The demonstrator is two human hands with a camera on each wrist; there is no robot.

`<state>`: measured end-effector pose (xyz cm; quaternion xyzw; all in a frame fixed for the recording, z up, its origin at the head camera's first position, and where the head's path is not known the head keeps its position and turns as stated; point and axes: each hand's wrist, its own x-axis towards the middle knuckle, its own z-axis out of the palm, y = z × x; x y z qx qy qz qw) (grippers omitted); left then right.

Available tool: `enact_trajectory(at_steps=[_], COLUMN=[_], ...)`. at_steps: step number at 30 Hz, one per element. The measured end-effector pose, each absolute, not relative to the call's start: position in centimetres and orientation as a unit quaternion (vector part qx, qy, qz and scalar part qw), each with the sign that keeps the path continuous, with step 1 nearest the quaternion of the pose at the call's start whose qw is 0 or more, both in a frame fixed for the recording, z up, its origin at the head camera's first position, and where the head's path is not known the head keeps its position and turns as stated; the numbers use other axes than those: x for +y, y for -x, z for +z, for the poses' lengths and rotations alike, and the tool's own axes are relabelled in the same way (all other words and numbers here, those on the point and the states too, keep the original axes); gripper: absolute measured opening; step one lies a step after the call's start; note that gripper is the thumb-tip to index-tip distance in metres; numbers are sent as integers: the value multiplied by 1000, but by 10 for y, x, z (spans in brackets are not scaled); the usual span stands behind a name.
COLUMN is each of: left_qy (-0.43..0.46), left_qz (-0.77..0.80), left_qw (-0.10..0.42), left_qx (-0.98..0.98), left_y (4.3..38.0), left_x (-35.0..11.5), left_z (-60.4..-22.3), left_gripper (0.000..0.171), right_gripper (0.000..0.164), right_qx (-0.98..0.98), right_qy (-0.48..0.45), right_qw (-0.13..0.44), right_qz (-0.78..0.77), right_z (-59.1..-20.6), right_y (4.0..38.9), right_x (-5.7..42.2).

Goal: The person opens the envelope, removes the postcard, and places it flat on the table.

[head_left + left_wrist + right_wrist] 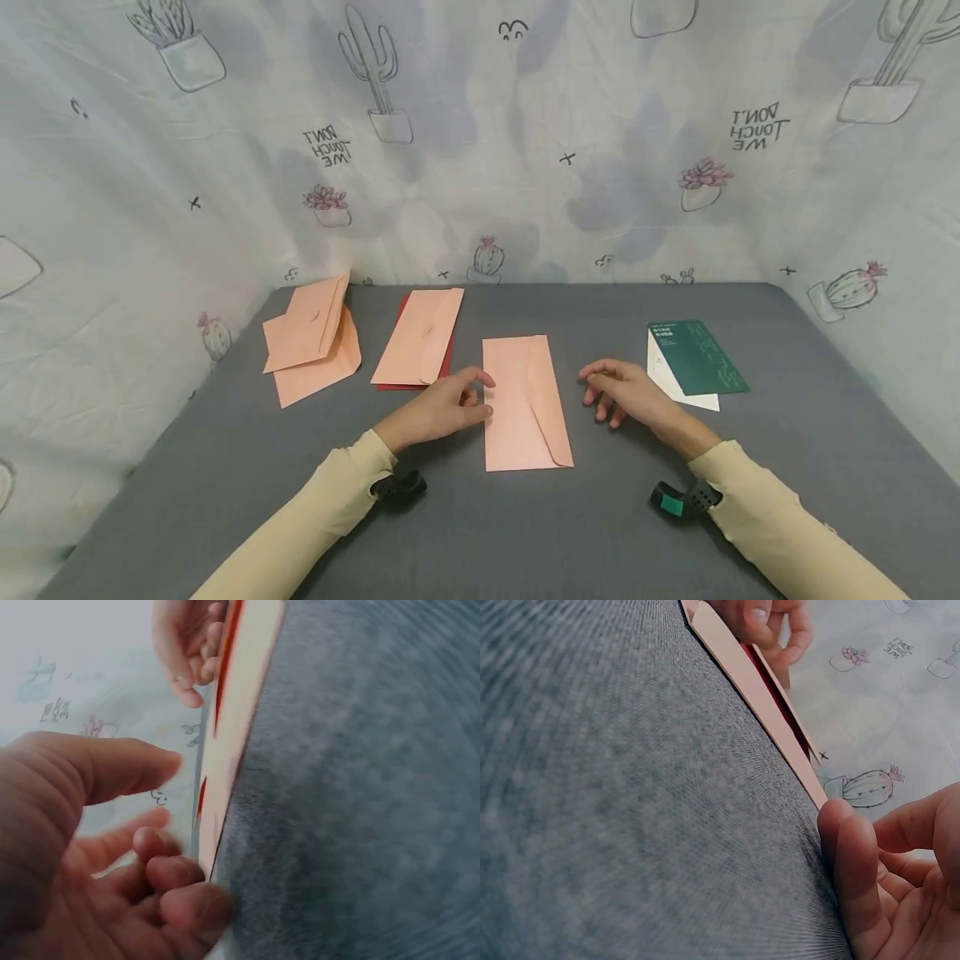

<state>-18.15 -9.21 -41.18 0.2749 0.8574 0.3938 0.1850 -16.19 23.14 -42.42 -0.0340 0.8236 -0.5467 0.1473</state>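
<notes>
A pink paper envelope [513, 404] lies upright on the grey table, its flap seam running down the right side. At its left edge is my left hand [435, 408], thumb and index finger reaching to the paper with a gap between them. My right hand [630, 390] hovers right of the envelope, fingers loosely bent and holding nothing. In the left wrist view, the left hand [97, 832] has its thumb apart from the curved fingers. The right wrist view shows the right hand [900, 877] with fingertips overlapping the end of the envelope [754, 690].
Left of centre, another pink envelope [416, 333] lies over a red one [447, 362]. Farther left, pink envelopes [311, 329] are stacked askew. A dark green card [697, 358] partly covers a white card [663, 375] at right. Patterned cloth [480, 167] hangs behind the table.
</notes>
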Motion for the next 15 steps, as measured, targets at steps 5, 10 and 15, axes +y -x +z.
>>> enact_trajectory(at_steps=[5, 10, 15], left_qy=[-355, -408, -407], left_qz=[294, 217, 196], left_qw=[97, 98, 161], left_qx=[882, 881, 878], left_y=[176, 173, 167], left_x=[-91, -92, -92], left_z=[-410, -408, -412], left_gripper=[41, 55, 65], right_gripper=[33, 33, 33], right_qx=[824, 830, 828], right_qy=[33, 30, 35], right_qw=[154, 148, 153], right_qz=[-544, -537, -538], right_z=[-424, -422, -426], right_y=[163, 164, 161], right_x=[232, 231, 231])
